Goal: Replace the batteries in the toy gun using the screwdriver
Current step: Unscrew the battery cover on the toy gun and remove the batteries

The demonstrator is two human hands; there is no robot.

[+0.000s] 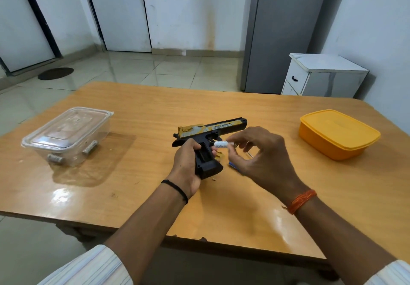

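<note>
- The toy gun (208,138) sits mid-table, held just above the wooden table (142,173), barrel pointing far-right.
- The left hand (185,165) wraps its fingers around the black grip, whose battery slot looks open.
- The right hand (258,151) pinches a small white battery (220,144) between thumb and fingertips, just right of the grip.
- The battery is probably light, hard and smooth, so it could slip; holding it by its sides suits it.
- The screwdriver (233,164) lies mostly hidden under the right hand.

one head-worn view looks forward and down, close over the table (133,111).
</note>
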